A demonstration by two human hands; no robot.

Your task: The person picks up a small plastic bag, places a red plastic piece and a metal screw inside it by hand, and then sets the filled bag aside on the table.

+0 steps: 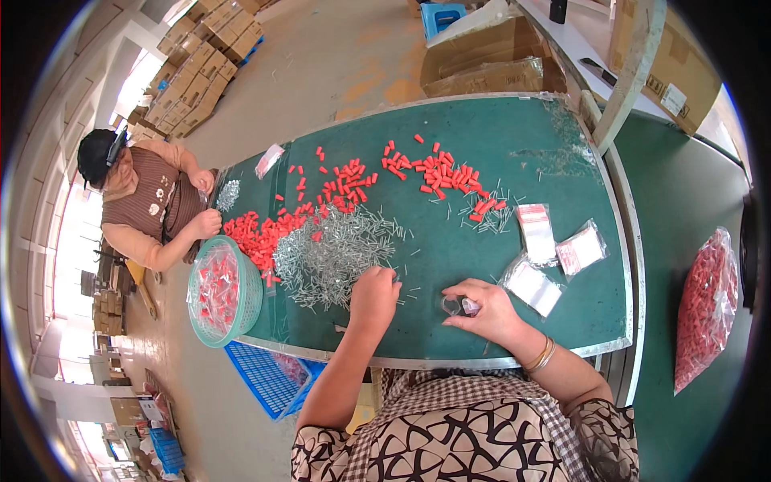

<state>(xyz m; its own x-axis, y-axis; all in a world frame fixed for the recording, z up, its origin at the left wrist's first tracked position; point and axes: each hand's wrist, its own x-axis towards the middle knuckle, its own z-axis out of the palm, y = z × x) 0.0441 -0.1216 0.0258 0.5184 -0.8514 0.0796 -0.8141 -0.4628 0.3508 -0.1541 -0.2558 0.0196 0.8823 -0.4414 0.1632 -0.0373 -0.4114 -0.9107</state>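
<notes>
My left hand [375, 296] is closed, its fingertips drawn together at the right edge of a large heap of silver screws [325, 261]. What those fingers hold, if anything, is hidden. A small clear plastic bag [452, 306] is in my right hand [490, 312], with thumb and fingers curled round it. Red plastic plugs [261, 241] lie heaped along the far-left side of the screws. A second cluster of red plugs [446, 173] lies farther off, beside a few loose screws [486, 221]. Stacks of small clear bags [534, 285] rest right of my right hand.
A co-worker [157, 193] sits at the table's left end, hands near a small screw pile [229, 195]. A green basket [259, 293] of filled bags stands at the left edge, above a blue crate [261, 386]. A large bag of red plugs [707, 309] lies at right.
</notes>
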